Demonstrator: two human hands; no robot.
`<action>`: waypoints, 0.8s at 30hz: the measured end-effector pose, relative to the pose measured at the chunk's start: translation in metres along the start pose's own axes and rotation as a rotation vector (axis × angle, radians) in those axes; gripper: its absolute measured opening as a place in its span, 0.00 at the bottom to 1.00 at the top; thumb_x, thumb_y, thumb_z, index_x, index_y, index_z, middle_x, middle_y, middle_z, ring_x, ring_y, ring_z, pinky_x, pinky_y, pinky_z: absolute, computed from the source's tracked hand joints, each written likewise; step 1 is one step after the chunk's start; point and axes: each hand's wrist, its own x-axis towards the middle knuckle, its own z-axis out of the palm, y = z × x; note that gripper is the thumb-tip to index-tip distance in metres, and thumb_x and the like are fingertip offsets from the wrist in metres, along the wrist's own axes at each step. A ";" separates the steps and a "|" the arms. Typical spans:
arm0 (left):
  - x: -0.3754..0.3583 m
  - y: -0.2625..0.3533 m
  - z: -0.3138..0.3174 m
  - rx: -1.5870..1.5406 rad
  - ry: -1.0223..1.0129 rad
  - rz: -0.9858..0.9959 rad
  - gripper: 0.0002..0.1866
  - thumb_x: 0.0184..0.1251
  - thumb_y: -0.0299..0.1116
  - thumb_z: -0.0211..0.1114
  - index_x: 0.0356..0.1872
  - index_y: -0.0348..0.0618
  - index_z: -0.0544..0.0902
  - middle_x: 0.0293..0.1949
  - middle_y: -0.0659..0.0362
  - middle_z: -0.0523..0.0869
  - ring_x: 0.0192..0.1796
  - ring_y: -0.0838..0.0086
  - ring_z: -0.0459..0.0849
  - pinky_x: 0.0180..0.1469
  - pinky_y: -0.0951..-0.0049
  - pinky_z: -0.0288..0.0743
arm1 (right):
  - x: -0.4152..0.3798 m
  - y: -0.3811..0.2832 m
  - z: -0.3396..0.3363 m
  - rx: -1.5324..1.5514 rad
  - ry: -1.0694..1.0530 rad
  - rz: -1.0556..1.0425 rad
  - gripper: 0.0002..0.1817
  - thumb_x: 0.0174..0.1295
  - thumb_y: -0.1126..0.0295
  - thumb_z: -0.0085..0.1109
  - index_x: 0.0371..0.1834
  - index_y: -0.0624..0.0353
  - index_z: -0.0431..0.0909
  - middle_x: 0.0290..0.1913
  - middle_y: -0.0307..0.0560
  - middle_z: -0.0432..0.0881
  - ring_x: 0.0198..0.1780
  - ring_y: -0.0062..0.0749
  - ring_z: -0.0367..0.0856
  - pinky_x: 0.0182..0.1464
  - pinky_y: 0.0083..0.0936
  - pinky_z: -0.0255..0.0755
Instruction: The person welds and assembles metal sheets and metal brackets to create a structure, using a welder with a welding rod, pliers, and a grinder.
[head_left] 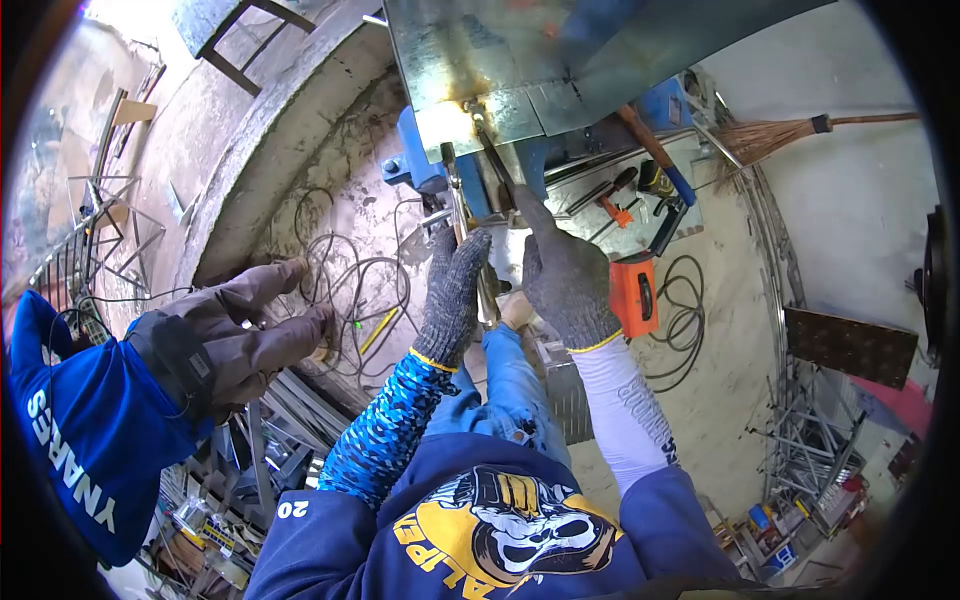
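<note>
Gloved hands at work along the near edge of a sheet-metal panel (600,65), which extends above a blue fixture (424,165) at the top centre of the view. The left hand (453,295) is closed around silver pliers (459,205), whose upper end lies at the panel's near edge; whether their jaws grip the metal cannot be told. The right hand (570,280) is closed on a slim dark tool (494,155), forefinger extended along it; the tool's far end lies at the panel's brightly lit patch, and the hidden fingers cannot be judged. To the right, an orange case (634,297) stands near coiled cable (688,352); to the left is a person in a blue top (110,430).
</note>
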 end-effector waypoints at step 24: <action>-0.013 0.020 0.015 -0.052 0.010 -0.097 0.17 0.72 0.40 0.61 0.55 0.43 0.74 0.34 0.63 0.76 0.34 0.80 0.77 0.34 0.74 0.80 | 0.019 -0.005 -0.002 0.033 -0.006 -0.007 0.32 0.61 0.67 0.58 0.71 0.50 0.65 0.27 0.51 0.81 0.23 0.48 0.81 0.28 0.43 0.74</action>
